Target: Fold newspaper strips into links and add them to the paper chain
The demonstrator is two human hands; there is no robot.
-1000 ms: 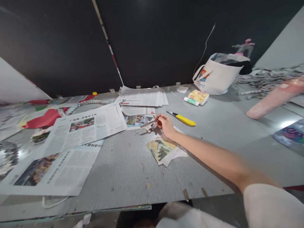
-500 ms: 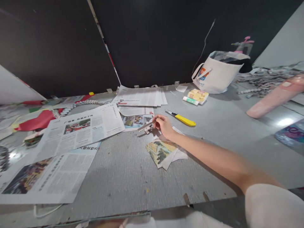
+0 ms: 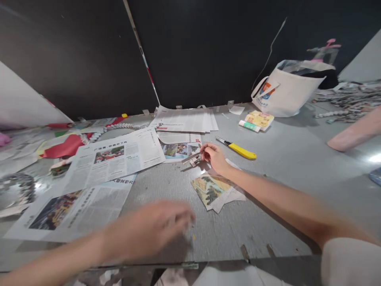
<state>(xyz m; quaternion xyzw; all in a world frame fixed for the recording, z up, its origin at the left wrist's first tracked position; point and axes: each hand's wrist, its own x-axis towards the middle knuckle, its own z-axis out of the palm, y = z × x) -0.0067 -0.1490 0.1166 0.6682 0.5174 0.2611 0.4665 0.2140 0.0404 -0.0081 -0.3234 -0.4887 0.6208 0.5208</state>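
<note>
My right hand point(image 3: 214, 156) reaches across the grey table point(image 3: 166, 206) with its fingers pinched on a small folded newspaper piece point(image 3: 193, 158). Just in front of the wrist lies a folded paper with a landscape picture point(image 3: 212, 190). My left hand point(image 3: 151, 230) hovers low over the table's near edge, smeared by motion, so its fingers cannot be read. It touches nothing that I can see.
Newspaper sheets point(image 3: 116, 157) cover the left and middle. A yellow utility knife point(image 3: 238, 148), a glue stick and a small packet point(image 3: 257, 120) lie beyond my right hand. A white tote bag point(image 3: 285, 90) stands at the back right. Another person's forearm point(image 3: 354, 133) rests at the far right.
My left hand has come into view from the lower left, moving over the table's near edge. My right hand stays pinched on the folded piece.
</note>
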